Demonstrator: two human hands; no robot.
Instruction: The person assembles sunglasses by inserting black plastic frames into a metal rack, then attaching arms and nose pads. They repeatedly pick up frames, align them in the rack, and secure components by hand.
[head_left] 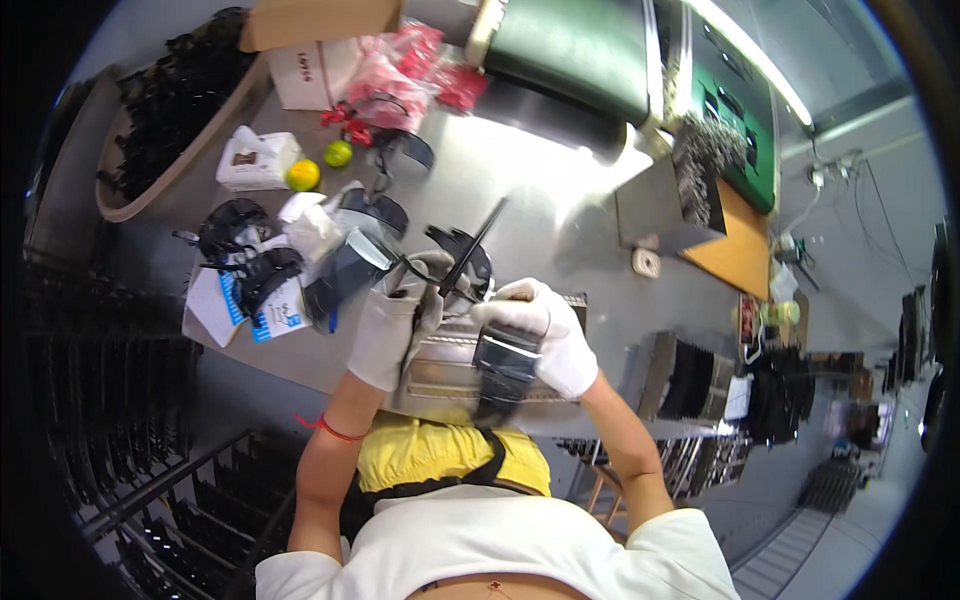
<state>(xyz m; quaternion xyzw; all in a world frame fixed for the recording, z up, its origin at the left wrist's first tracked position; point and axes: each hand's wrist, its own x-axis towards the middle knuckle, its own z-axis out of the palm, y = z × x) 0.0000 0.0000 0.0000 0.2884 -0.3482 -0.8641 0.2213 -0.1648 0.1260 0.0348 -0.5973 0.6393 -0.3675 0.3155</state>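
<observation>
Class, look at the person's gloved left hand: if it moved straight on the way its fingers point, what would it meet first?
The left hand points up and to the right; it would probably first meet the dark glasses lying on the grey table, though depth is uncertain.

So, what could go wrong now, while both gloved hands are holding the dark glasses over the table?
1. The left hand and right hand hold the dark glasses above the table, with one thin arm sticking out; it might bend or catch on something.
2. More glasses and papers lie close to the left hand, so an elbow or wrist could push them off the edge.
3. Two round fruits could roll if bumped.
</observation>
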